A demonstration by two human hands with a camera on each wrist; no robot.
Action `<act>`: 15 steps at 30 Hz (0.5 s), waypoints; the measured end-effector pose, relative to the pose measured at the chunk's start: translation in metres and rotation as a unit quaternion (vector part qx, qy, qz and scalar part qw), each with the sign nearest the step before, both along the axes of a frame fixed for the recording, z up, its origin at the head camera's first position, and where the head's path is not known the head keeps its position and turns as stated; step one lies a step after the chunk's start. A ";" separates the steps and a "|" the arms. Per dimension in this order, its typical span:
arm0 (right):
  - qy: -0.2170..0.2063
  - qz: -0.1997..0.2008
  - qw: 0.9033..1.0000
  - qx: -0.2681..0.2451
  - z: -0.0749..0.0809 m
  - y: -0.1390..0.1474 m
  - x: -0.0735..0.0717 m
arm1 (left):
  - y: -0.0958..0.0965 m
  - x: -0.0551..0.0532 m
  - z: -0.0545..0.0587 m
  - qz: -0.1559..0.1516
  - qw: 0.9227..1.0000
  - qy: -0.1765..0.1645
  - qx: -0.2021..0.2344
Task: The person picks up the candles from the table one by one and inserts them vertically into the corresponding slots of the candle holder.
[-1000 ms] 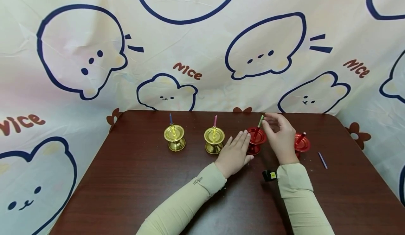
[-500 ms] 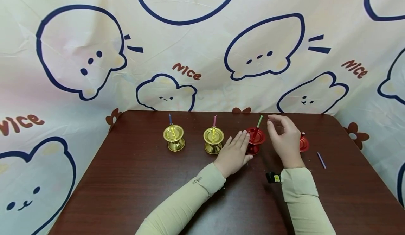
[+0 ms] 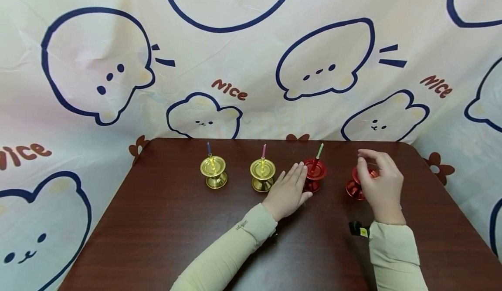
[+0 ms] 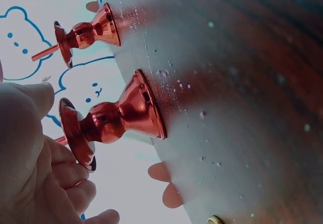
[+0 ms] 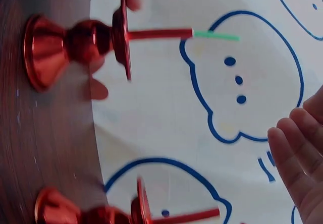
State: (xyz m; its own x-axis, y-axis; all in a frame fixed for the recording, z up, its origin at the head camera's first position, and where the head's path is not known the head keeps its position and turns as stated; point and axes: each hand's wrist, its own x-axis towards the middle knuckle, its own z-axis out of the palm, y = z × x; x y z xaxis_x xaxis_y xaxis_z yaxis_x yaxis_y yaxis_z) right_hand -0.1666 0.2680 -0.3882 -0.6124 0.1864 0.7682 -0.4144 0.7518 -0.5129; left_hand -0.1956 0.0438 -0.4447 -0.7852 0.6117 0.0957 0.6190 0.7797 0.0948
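My left hand point(image 3: 287, 191) has its fingers outstretched, with the fingertips against the dish of a red candle holder point(image 3: 315, 169). That holder stands upright, and a thin green candle point(image 5: 217, 35) sits in the tip of its red stem point(image 5: 160, 34). My right hand point(image 3: 382, 184) is over the second red candle holder point(image 3: 354, 188), its fingers loosely bent and thumb apart, with nothing between them. It partly covers that holder in the head view. The left wrist view shows this farther red holder point(image 4: 96, 32) with a bare stem.
Two gold candle holders stand to the left: one point(image 3: 213, 169) bears a blue candle point(image 3: 209, 148), the other point(image 3: 262, 171) a pink candle point(image 3: 264, 150). They share a dark brown table point(image 3: 149, 221). A printed cloth point(image 3: 259, 64) hangs behind.
My right hand has moved right, away from the green candle and over to the right red holder, now hiding the loose purple candle. My left hand has stayed in place.
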 end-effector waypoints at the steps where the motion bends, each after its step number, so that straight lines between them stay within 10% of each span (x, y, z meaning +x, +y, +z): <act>1: 0.003 -0.005 1.000 0.000 0.000 0.004 0.001 | 0.000 0.000 0.000 -0.001 1.000 -0.002 0.003; 15: -0.025 -0.087 0.996 -0.021 -0.008 0.050 0.016 | 0.000 0.003 0.002 -0.006 0.999 0.008 0.031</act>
